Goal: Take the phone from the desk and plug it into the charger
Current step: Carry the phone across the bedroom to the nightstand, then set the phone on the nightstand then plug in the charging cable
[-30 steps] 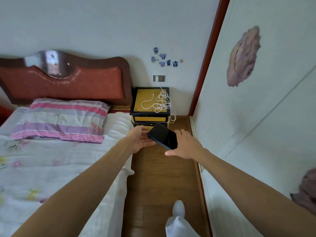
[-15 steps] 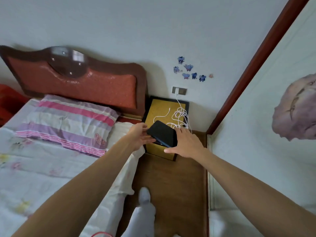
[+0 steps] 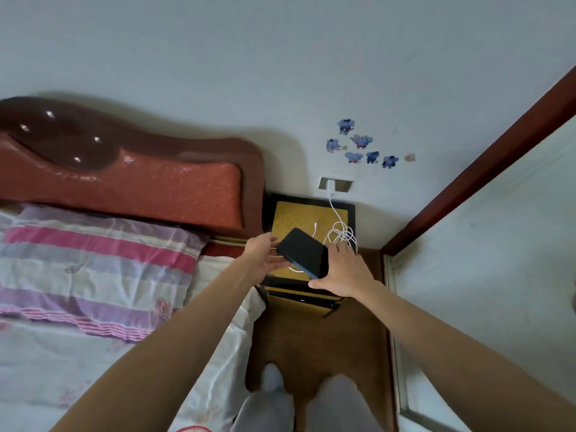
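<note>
A dark phone [image 3: 304, 252] with a blue edge is held flat above the yellow-topped nightstand [image 3: 286, 216]. My right hand [image 3: 344, 271] grips its right end. My left hand [image 3: 263, 255] touches its left end, fingers curled under it. A white charging cable [image 3: 341, 233] lies in a loose tangle on the nightstand's right side. It runs up to a white plug in the wall socket [image 3: 335, 184]. The cable's free tip [image 3: 315, 226] lies just beyond the phone.
A bed with a striped pillow [image 3: 93, 260] and red headboard [image 3: 124, 182] fills the left. A white wall panel with a dark red frame [image 3: 480, 179] closes the right. A narrow wooden floor strip [image 3: 327, 344] holds my legs.
I have stepped closer to the nightstand. Both hands carried the phone forward, and it is now over the nightstand's top beside the cable.
</note>
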Available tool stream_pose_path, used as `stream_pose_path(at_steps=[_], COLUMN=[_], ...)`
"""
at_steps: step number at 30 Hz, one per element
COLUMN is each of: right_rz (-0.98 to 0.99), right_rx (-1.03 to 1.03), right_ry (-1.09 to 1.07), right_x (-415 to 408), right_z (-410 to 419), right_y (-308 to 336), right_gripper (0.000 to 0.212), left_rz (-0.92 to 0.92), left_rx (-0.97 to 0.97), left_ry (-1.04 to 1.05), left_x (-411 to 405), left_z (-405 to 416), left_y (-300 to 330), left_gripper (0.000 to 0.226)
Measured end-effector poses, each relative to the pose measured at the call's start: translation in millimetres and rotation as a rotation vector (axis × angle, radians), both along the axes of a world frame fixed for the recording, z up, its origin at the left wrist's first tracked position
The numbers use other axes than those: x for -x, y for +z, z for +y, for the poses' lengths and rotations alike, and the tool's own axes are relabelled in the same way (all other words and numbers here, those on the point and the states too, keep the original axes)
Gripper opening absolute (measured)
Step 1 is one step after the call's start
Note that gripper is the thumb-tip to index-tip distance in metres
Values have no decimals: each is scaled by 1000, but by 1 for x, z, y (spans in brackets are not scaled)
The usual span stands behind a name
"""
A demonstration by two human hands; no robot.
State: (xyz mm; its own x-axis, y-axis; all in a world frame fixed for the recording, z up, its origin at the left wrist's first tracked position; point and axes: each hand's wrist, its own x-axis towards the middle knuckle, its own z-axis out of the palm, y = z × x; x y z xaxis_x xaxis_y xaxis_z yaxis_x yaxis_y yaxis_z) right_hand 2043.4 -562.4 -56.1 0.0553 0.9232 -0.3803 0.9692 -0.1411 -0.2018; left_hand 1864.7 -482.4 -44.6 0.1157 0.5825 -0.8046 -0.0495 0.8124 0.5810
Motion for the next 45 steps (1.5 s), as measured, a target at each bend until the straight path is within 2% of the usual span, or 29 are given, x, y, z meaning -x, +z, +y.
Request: stream_pose_path(at_steps=[7, 12, 16, 19, 26, 30, 36, 42, 45], right_rz=[17, 67, 108, 118, 10, -67, -27, -39, 9], right_rx=[115, 114, 101, 65, -33, -112, -184, -178, -170], right_ry=[20, 39, 26, 5, -4, 36, -52, -117, -158], right_x=[-12, -23, -32, -35, -34, -35, -31, -31, -31], right_z=[69, 115, 146, 162, 190, 217, 249, 251, 246], right_y=[-48, -92, -127, -156, -233, -274, -309, -322, -314], right_gripper=[97, 95, 94, 92, 90, 90, 90, 93, 76], left_rz=[41, 84, 105, 135, 138, 145, 108, 86, 106], left_rx=[89, 111, 128, 118, 168, 103, 68, 50, 99], left_ry=[49, 122, 168, 217, 226, 184, 276, 242, 178], left_x=[-18, -32, -43, -50, -57, -59, -66, -71, -66], left_z=[64, 103, 133, 148, 182, 204, 220, 214, 207], left_y=[-55, -97, -137, -170, -246, -281, -305, -310, -304], left_gripper=[31, 30, 17, 17, 8, 19, 8, 11, 15])
